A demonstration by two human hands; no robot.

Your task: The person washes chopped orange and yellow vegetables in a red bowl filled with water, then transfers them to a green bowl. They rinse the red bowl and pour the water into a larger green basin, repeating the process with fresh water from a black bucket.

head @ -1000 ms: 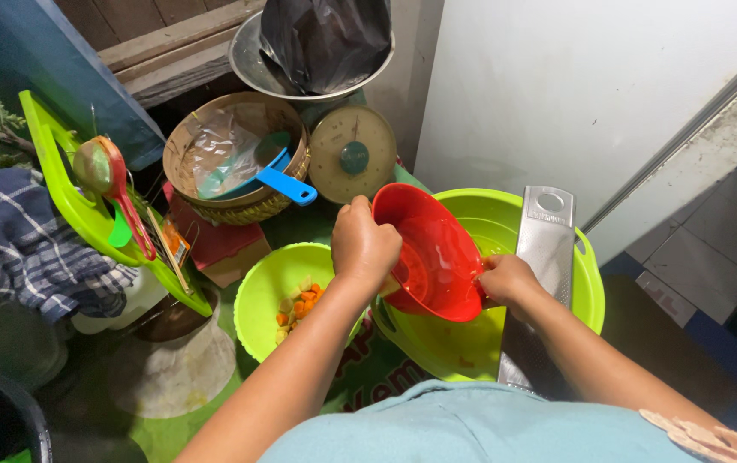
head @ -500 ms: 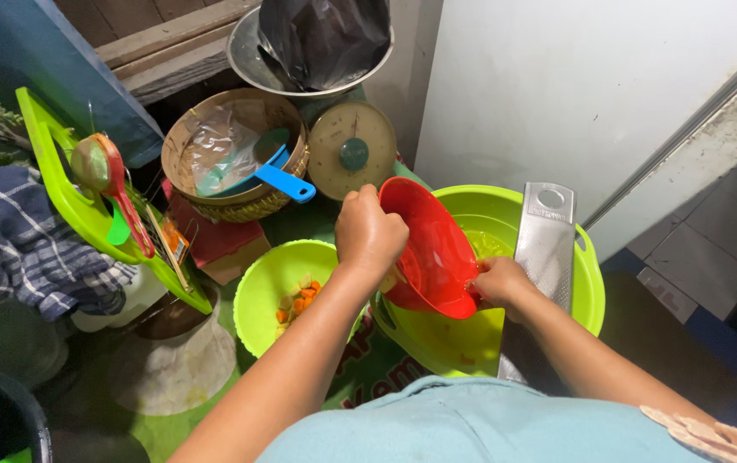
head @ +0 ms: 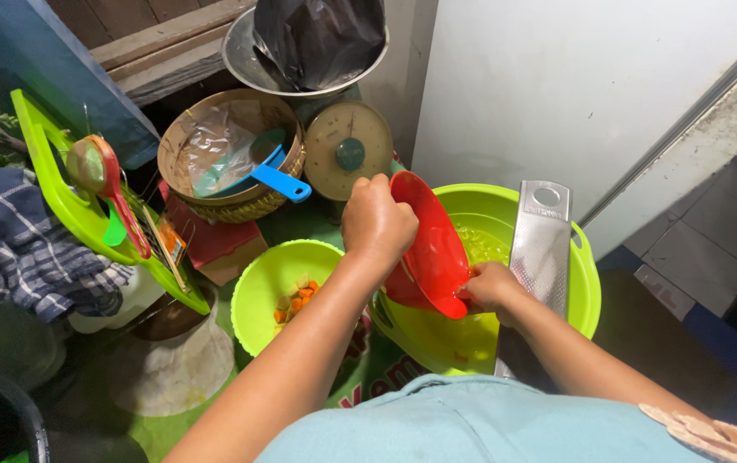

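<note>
The left hand (head: 375, 225) and right hand (head: 490, 286) are tipping the red bowl (head: 431, 254) steeper than a second ago; fingers clamped on its rim; it is emptying over the large green basin (head: 589, 283); pouring is progressing.

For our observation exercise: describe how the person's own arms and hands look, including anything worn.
Both forearms are bare, with no sleeves in view. The left hand and right hand wear no gloves; no rings or watch show. A light blue top covers the body below.
</note>
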